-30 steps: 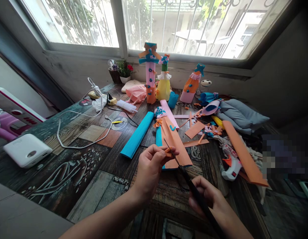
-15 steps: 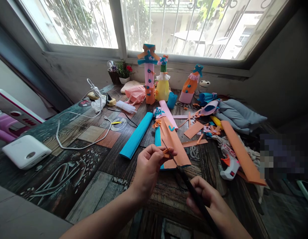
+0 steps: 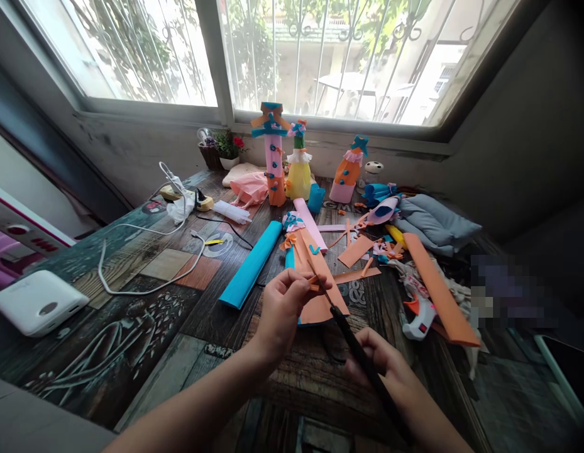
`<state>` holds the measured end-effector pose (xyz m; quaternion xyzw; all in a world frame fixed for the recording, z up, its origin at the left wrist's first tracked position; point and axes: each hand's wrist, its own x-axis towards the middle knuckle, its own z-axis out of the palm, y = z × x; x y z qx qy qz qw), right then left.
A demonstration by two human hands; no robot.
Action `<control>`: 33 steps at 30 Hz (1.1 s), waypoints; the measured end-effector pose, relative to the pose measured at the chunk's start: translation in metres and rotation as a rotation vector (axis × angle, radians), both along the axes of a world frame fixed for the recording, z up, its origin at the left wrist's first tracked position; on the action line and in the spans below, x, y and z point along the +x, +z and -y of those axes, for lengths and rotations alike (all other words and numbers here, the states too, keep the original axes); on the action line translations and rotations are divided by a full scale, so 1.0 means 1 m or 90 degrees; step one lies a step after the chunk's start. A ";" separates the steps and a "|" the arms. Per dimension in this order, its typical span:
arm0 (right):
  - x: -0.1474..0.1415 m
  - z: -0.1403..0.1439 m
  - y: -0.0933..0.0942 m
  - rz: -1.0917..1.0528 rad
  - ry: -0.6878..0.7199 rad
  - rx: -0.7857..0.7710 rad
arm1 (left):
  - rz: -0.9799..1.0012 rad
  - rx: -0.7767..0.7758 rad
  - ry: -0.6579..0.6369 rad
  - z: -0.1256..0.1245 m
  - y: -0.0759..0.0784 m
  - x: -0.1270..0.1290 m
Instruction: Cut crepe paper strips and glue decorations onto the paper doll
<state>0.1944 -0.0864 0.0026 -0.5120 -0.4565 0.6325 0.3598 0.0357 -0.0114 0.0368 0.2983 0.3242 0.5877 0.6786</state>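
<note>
My left hand (image 3: pixel 285 305) pinches a small folded piece of orange crepe paper (image 3: pixel 314 287) between thumb and fingers. Black-handled scissors (image 3: pixel 356 350), seen nearly edge-on, are in my right hand (image 3: pixel 385 363); their thin metal blades reach up to the orange piece. I cannot tell whether the blades are apart. Just beyond my hands lies a flat paper-covered shape (image 3: pixel 330 290), orange over blue, with a ruffled pink and blue top and a small blue curl on it. My left hand covers part of its lower end.
A blue crepe roll (image 3: pixel 251 264) lies left of the shape. Decorated bottles, including a yellow one (image 3: pixel 299 179), stand by the window. To the right are paper scraps (image 3: pixel 356 250), a glue gun (image 3: pixel 418 318) and a long orange strip (image 3: pixel 437 289). A white cable (image 3: pixel 141 293) loops at left.
The camera view has shifted, so the table things sit slightly lower and further left. Both hands keep nearly the same pose, with the blades still at the orange piece.
</note>
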 end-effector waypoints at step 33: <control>0.073 -0.044 -0.024 0.324 -0.422 0.122 | -0.197 0.100 -0.162 -0.049 0.024 0.095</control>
